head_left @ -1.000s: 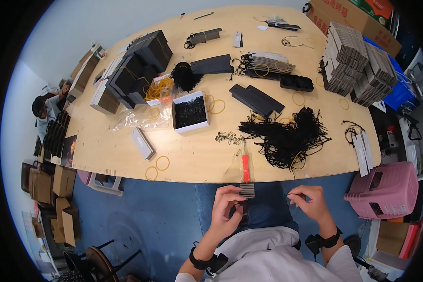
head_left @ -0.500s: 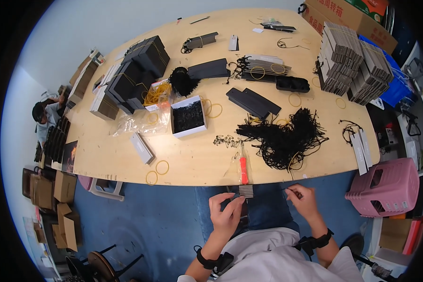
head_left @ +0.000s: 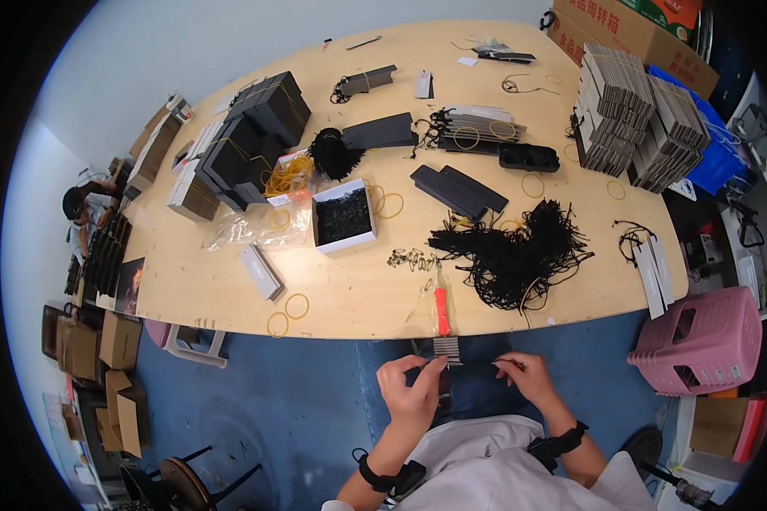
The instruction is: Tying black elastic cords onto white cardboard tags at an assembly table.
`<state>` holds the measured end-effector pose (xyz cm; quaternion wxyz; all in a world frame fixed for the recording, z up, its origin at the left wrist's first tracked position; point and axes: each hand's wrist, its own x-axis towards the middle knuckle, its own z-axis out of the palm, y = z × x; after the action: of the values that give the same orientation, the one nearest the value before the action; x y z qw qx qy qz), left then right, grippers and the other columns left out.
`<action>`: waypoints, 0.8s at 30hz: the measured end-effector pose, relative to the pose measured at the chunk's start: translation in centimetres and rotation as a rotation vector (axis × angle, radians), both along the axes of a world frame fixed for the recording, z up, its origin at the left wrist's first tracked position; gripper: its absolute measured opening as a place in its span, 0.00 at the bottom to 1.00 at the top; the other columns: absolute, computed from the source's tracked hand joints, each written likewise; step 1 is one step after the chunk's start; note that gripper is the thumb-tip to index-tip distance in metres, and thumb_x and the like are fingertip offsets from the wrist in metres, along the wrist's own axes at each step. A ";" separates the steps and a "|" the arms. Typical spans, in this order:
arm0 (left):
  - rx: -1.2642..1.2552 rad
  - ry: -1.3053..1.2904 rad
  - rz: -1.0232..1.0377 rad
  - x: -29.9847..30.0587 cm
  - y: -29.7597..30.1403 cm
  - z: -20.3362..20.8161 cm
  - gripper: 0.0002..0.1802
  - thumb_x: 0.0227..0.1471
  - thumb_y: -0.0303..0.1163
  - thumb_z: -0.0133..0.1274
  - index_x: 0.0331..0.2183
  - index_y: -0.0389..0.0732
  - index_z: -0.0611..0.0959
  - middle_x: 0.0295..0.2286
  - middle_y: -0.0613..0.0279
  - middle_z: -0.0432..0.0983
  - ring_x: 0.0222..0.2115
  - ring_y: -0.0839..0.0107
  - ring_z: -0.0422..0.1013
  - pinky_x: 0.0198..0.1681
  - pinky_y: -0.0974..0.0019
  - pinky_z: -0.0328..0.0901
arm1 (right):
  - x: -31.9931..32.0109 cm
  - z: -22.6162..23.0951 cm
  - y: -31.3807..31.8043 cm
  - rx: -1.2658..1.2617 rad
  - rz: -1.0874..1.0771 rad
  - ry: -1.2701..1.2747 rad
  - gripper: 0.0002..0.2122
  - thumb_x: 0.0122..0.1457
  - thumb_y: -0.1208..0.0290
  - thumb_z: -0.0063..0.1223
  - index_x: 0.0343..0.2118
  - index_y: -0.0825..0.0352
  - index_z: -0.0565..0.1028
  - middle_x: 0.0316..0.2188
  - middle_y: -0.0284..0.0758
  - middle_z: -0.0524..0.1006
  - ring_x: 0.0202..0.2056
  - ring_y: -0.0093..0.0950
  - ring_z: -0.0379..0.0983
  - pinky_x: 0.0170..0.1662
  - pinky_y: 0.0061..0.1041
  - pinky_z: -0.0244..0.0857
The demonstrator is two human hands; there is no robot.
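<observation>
A small stack of grey ribbed cards [head_left: 446, 351] sits just below the near edge of the counter [head_left: 230, 289], over the person's lap, held at its lower edge by the left hand [head_left: 411, 393]. The fingers [head_left: 431, 368] of that hand are pinched together on the stack. The right hand [head_left: 527, 376] is just beside it, apart from the stack, its fingers closed on a thin dark cord [head_left: 501, 364] whose end points toward the cards. Both wrists carry dark bands.

On the counter straight above the stack lies an orange-handled tool [head_left: 441, 310], and right of it a big tangle of black cords [head_left: 520, 251]. A white box of black pieces [head_left: 343, 216] stands near the middle, with yellow rubber bands [head_left: 296, 307] lying loose near the front edge and a clear plastic bag [head_left: 256, 226] to the left of the box. Flat black boxes [head_left: 247, 145] are stacked at the far left, grey card bundles [head_left: 635, 115] at the far right. A pink plastic stool [head_left: 707, 345] stands on the blue floor to the right. Another person [head_left: 85, 213] works beyond the counter's left end.
</observation>
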<state>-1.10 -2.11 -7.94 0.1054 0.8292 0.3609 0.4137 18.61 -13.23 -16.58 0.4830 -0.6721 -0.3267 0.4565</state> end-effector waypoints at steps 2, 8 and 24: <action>-0.093 -0.053 -0.012 0.3 0.1 0.3 0.11 0.37 0.19 0.61 0.28 0.42 0.81 0.28 0.61 0.70 0.32 0.63 0.65 0.35 0.66 0.60 | 0.0 -0.9 -0.1 0.023 0.013 0.018 0.07 0.57 0.74 0.53 0.35 0.70 0.79 0.22 0.33 0.79 0.19 0.16 0.69 0.23 0.16 0.62; -0.339 -0.134 -0.100 -0.3 0.1 0.3 0.10 0.38 0.19 0.61 0.27 0.40 0.78 0.28 0.60 0.71 0.32 0.62 0.66 0.35 0.66 0.60 | 0.1 -0.2 -0.3 0.030 0.023 0.065 0.07 0.58 0.75 0.51 0.36 0.69 0.79 0.27 0.33 0.80 0.22 0.16 0.71 0.23 0.14 0.62; -0.365 -0.125 -0.128 -0.3 -1.4 0.0 0.05 0.43 0.18 0.55 0.27 0.36 0.78 0.26 0.57 0.73 0.29 0.60 0.69 0.34 0.65 0.63 | -1.0 6.8 0.4 0.330 0.155 -0.170 0.05 0.53 0.81 0.56 0.32 0.71 0.79 0.25 0.36 0.78 0.22 0.20 0.72 0.25 0.16 0.64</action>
<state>-1.37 -3.51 -7.99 0.3021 0.7902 0.3693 0.3845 17.64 -12.81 -9.77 0.5206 -0.5928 -0.4873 0.3742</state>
